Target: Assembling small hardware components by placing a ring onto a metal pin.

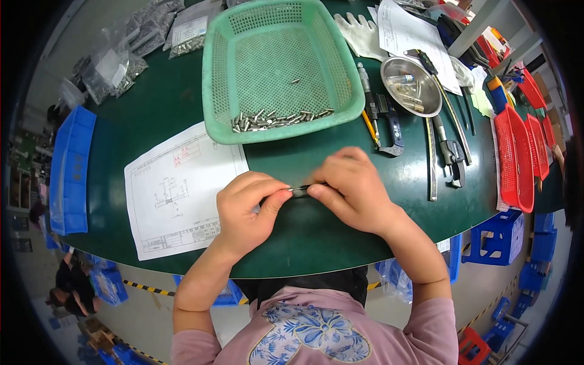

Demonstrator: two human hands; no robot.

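Over the near middle of the green table (pixel 292 255), my two hands meet at a small, slim metal pin (pixel 297 189). Thumb and index finger of my left hand (pixel 246 204) pinch its left end. My right hand (pixel 353 191) is closed at the other end, its upper fingers slightly blurred; a dark bit shows at those fingertips, and whether it belongs to the pin I cannot tell. Beyond my hands stands a green mesh basket (pixel 220 115) with many short metal pins (pixel 267 120) heaped along its near side. A printed drawing sheet (pixel 149 210) lies left of my left hand.
Right of the basket lie a micrometer (pixel 389 137), calipers (pixel 451 152), a steel bowl (pixel 432 91) with small parts, and a white glove (pixel 359 33). A blue bin (pixel 72 170) stands at the left, red baskets (pixel 514 158) at the right. Bagged parts (pixel 112 70) sit far left.
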